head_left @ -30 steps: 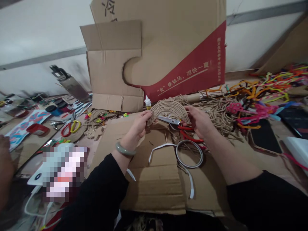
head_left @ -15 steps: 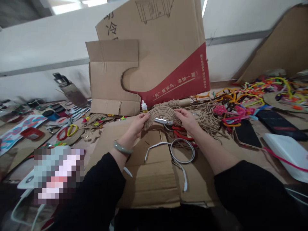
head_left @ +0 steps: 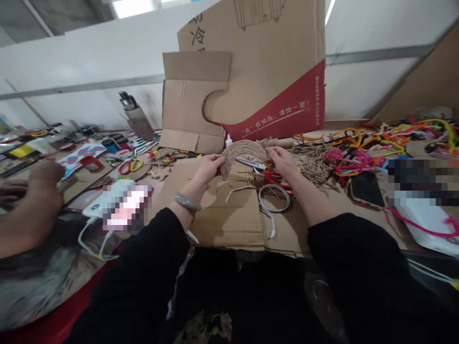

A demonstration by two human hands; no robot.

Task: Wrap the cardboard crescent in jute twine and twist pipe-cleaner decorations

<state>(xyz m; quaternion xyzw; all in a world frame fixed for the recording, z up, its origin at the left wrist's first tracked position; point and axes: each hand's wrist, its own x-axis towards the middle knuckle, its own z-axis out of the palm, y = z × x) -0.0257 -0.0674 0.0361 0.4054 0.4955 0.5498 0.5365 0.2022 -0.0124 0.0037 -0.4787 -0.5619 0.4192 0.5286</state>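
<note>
Left hand [head_left: 211,168] and right hand [head_left: 282,161] pinch opposite ends of arched cord piece [head_left: 245,147], above cardboard [head_left: 229,224]. Even, light support at both ends best keeps the rows together.

On the bench [head_left: 396,234], the ring [head_left: 274,210] lies on the cardboard sheet [head_left: 231,224], before the scissors [head_left: 251,163]. Behind, the bottle [head_left: 139,122] stands left of the upright cardboard panel [head_left: 287,62]. The phone [head_left: 366,189] lies farther right.
</note>
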